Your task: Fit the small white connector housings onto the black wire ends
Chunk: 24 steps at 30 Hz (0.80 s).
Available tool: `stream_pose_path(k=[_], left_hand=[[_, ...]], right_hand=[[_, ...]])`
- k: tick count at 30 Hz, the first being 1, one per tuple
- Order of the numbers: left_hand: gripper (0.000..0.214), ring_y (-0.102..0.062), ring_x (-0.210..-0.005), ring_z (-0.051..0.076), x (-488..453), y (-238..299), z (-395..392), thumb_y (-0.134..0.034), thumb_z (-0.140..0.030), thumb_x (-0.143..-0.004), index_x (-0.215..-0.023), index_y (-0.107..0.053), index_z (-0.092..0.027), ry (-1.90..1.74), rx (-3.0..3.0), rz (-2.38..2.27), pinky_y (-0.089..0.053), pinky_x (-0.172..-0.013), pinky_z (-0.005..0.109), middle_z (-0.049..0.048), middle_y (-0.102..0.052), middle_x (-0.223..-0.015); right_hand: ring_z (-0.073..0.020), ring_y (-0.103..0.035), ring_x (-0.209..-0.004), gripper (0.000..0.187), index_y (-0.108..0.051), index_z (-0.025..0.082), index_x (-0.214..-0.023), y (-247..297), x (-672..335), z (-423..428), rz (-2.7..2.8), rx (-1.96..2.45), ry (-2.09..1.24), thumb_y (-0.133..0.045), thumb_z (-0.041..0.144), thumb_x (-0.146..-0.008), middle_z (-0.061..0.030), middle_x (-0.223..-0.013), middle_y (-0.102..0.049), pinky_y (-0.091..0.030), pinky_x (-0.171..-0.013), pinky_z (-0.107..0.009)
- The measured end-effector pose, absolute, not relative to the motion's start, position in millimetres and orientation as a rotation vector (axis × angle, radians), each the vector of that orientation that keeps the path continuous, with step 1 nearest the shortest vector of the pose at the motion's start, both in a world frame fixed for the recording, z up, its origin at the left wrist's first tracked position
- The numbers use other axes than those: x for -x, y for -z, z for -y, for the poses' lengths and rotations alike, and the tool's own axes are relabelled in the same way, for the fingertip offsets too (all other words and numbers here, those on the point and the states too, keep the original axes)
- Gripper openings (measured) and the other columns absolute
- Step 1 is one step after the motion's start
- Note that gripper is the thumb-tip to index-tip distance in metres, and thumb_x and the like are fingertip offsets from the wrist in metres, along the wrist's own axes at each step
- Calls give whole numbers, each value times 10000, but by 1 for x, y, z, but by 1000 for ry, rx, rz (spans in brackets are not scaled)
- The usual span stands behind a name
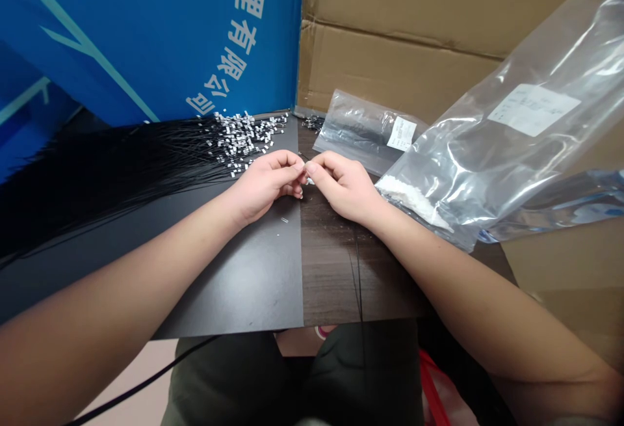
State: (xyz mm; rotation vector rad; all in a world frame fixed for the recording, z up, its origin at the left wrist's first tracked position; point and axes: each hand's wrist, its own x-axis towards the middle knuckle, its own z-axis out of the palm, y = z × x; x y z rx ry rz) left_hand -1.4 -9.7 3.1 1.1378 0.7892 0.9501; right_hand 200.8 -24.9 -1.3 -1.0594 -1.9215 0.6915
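Observation:
My left hand (268, 182) and my right hand (341, 186) meet above the table, fingertips curled around a tiny white terminal (309, 181). Their fingers hide most of it, and I cannot tell which hand grips it more firmly. A thin black wire (355, 263) runs down past my right hand. To the left lies a large fan of thin black wires (146, 166), their ends carrying several small white terminals (244, 140). A few loose white pieces (284, 220) rest just below my left hand.
A black sheet (253, 270) lies on the dark wood tabletop (336, 270). Clear plastic bags (365, 133) with white labels lie at the right, one holding white pieces. Cardboard (390, 36) and a blue printed board (146, 36) stand behind the table's far edge.

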Motion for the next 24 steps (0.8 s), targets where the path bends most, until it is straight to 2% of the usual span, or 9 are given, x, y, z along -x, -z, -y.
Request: stream_pose_path(k=[10,20,24], left_hand=[[307,-627,-669,119,0,-3,11,-919,-341,-789,-813,-666,-168,-948,-1164,-816,-552,-687,284,6,-676,-757],[284,-635,-660,116,0,-3,10,-906,-318,-799,-804,-665,-168,-950,-1159,-808,-551,-679,279,4,-682,-752],[223,-636,-664,111,0,-4,11,-863,-270,-846,-807,-672,-161,-948,-1151,-805,-556,-690,277,10,-682,-757]], right_hand=[[-206,-684,-819,488,-747,228,-968,3,-200,25,1936,1082,-703,-568,667,-1085,-41,-935,-799,-496,-752,-330],[-200,-680,-809,473,-750,227,-966,2,-200,26,1942,1074,-691,-568,643,-1095,-36,-928,-797,-492,-751,-326],[-190,-667,-790,436,-753,221,-974,1,-201,26,1942,1065,-705,-589,604,-1101,-33,-912,-790,-483,-749,-324]])
